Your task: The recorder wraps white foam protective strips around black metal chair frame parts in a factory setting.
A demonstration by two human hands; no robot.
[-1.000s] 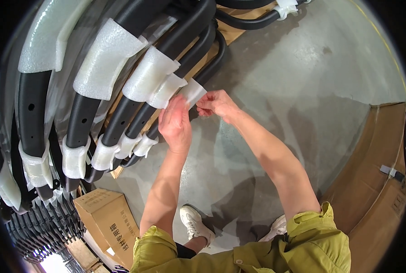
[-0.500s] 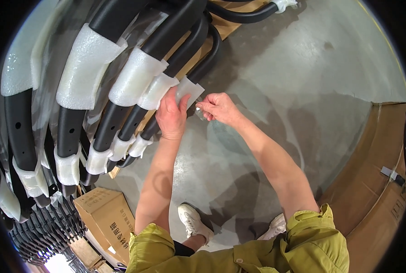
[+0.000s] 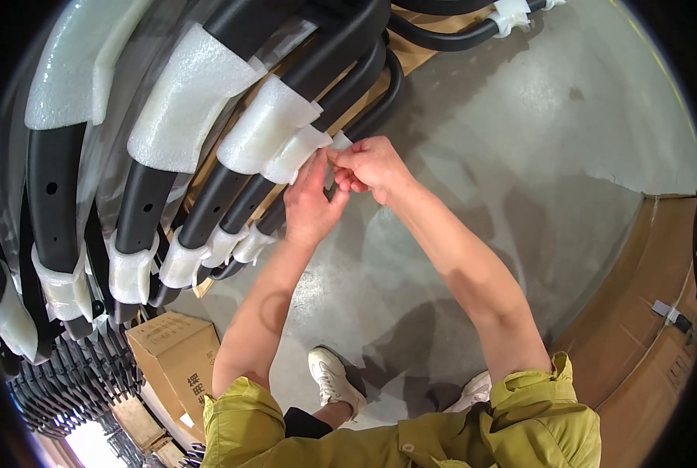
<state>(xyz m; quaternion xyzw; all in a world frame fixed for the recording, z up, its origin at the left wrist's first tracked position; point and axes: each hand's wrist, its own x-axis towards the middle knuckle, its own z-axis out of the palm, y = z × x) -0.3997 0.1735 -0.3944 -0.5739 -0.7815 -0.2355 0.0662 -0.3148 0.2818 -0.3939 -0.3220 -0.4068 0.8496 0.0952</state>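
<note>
Far left: row of black curved tubes (image 3: 52,195) leaning in a stack, each with white foam wraps (image 3: 184,101) at the bend and smaller foam sleeves (image 3: 130,273) lower down. Under them a pile of black parts (image 3: 75,374) and a brown cardboard box (image 3: 181,351) on the floor. Centre: left hand (image 3: 311,204) pressed flat against the small foam wrap piece (image 3: 339,142) on the rightmost tube, fingers extended, not clenched. Right hand (image 3: 370,165) just beside it, fingertips pinched on the same foam piece. Both hands touching each other. Bare grey concrete floor (image 3: 520,140), smooth, scuffed. White sneaker (image 3: 334,381) below. Far right: flat cardboard sheets (image 3: 645,312) lying on floor.
</note>
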